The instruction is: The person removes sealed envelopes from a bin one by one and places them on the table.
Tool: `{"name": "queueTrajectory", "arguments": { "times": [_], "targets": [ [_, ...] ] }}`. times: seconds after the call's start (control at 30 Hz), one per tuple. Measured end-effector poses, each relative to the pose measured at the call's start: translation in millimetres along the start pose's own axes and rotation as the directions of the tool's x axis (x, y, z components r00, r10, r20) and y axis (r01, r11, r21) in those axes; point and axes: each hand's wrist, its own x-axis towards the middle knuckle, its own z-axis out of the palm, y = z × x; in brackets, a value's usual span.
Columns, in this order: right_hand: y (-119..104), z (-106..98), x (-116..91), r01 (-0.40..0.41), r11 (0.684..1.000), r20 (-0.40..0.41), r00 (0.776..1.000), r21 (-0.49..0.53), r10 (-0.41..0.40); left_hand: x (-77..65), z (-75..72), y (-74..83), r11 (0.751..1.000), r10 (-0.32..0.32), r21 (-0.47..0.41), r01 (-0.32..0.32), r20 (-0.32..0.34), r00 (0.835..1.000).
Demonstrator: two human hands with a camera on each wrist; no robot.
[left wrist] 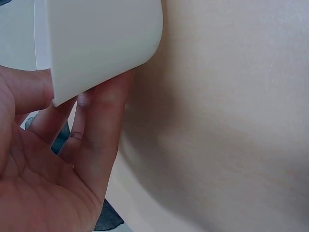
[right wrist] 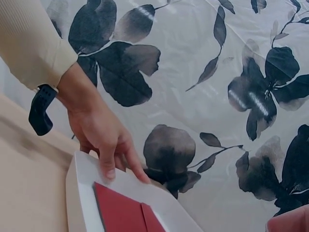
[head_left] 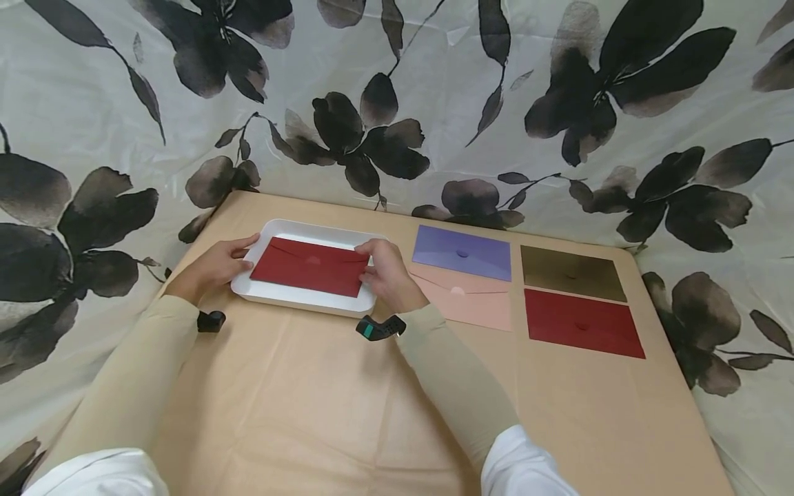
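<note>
A white tray point(head_left: 291, 302) with rounded corners stands at the back left of the table, with a red envelope point(head_left: 304, 267) lying flap side up over its inside. My left hand point(head_left: 214, 265) grips the tray's left end. In the left wrist view its thumb is at the rim, and the fingers point(left wrist: 104, 111) reach under the wall. At the tray's right end, my right hand point(head_left: 392, 275) pinches the envelope's right edge near the far corner. Only a fingertip point(right wrist: 289, 221) of the right hand shows in the right wrist view.
Right of the tray, a purple envelope point(head_left: 462, 252) lies above a pink envelope point(head_left: 477, 303). Farther right, an olive-brown envelope point(head_left: 573, 272) lies above another red envelope point(head_left: 583, 322). A flower-patterned sheet point(head_left: 459, 83) hangs behind the wood-coloured table point(head_left: 322, 406).
</note>
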Motion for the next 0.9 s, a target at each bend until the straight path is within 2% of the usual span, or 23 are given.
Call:
{"name": "queueTrajectory", "arguments": {
  "times": [0.33, 0.47, 0.57, 0.63, 0.73, 0.9],
  "targets": [
    [-2.3, -3.1, -1.0, -0.033, 0.999, 0.018, 0.999, -0.025, 0.034, -0.5, 0.2, 0.8, 1.0, -0.011, -0.009, 0.011, 0.005, 1.0],
    [-5.6, -1.8, -2.7, -0.017, 0.999, 0.001, 1.0, -0.041, 0.017, -1.2, -0.5, 0.1, 1.0, -0.011, -0.021, 0.011, 0.012, 1.0],
    [-5.0, -1.0, -3.4, 0.014, 0.994, -0.025, 1.0, -0.105, -0.017, -0.7, -0.2, -0.6, 1.0, -0.008, -0.019, 0.008, 0.012, 1.0],
    [-2.6, -0.2, -3.4, 0.042, 0.982, -0.037, 0.998, -0.184, -0.05, -0.6, 0.3, 0.0, 1.0, -0.008, -0.012, 0.008, 0.007, 1.0],
    [4.3, 1.1, 0.0, 0.107, 0.947, -0.02, 0.993, -0.303, -0.118, -1.0, 0.2, 1.0, 1.0, -0.007, -0.004, 0.007, 0.002, 1.0],
    [19.5, 2.2, 11.8, 0.158, 0.911, 0.042, 0.987, -0.382, -0.154, -3.8, 0.4, 3.1, 1.0, 0.017, 0.001, -0.017, -0.001, 1.0]
  ]
}}
